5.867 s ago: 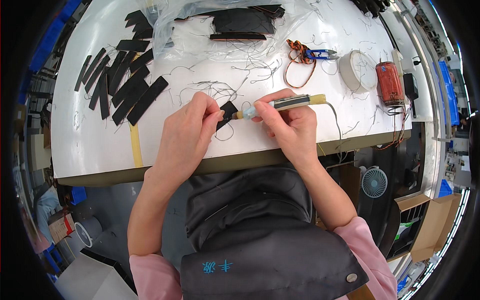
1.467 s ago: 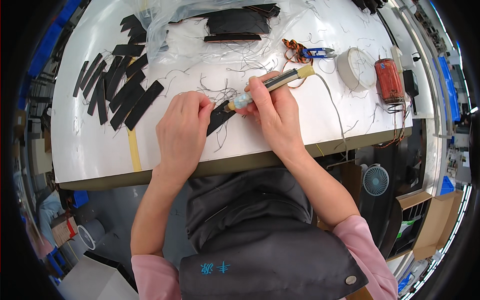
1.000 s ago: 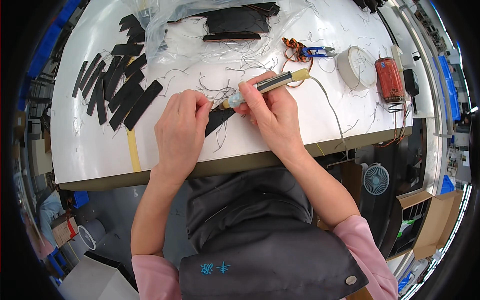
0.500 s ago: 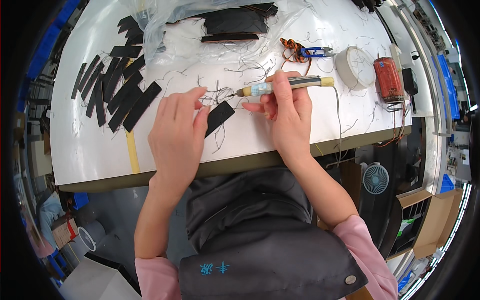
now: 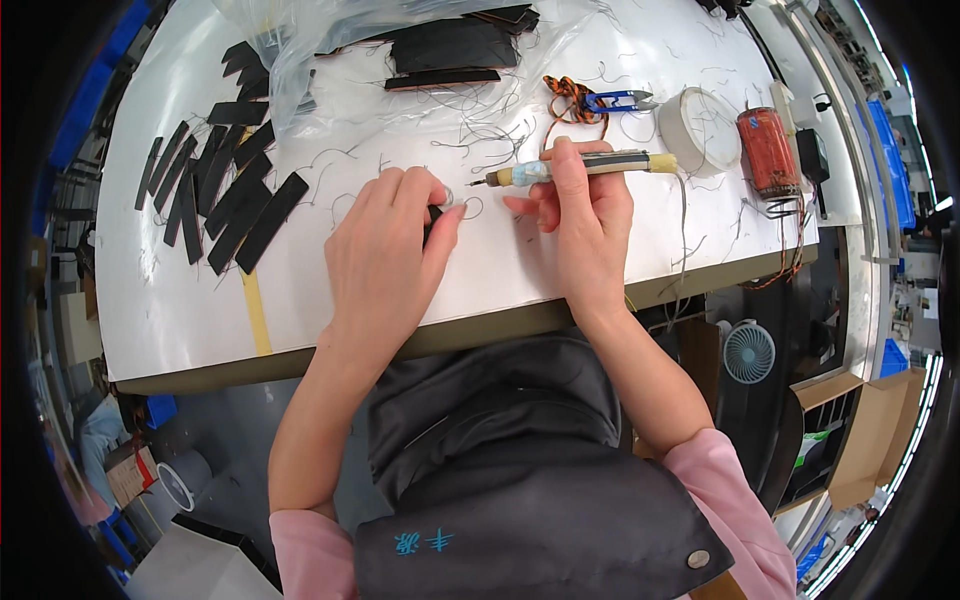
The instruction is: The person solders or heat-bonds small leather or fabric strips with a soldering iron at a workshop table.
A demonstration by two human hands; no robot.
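My left hand (image 5: 385, 250) is closed on a small black piece (image 5: 433, 215), mostly hidden under its fingers, with fine dark threads looping beside it. My right hand (image 5: 590, 235) grips a pen-like tool (image 5: 635, 161) wrapped in tan and light-blue tape, with a grey cord. Its thin metal tip (image 5: 477, 183) points left, just beyond my left fingers. Many black strips (image 5: 272, 221) lie at the left among loose threads. A clear plastic bag (image 5: 290, 70) with black pieces (image 5: 450, 48) lies at the back.
Blue snips (image 5: 620, 101) on an orange-black cord, a white roll (image 5: 697, 132) and a red cylinder (image 5: 768, 150) with wires are at the right. Below the bench edge (image 5: 200, 374) are a small fan (image 5: 750, 350) and an open cardboard box (image 5: 865, 440).
My left hand has shifted right and closed over the black piece, which showed uncovered half a second ago. The tool has lifted off the piece and turned more level since a second ago.
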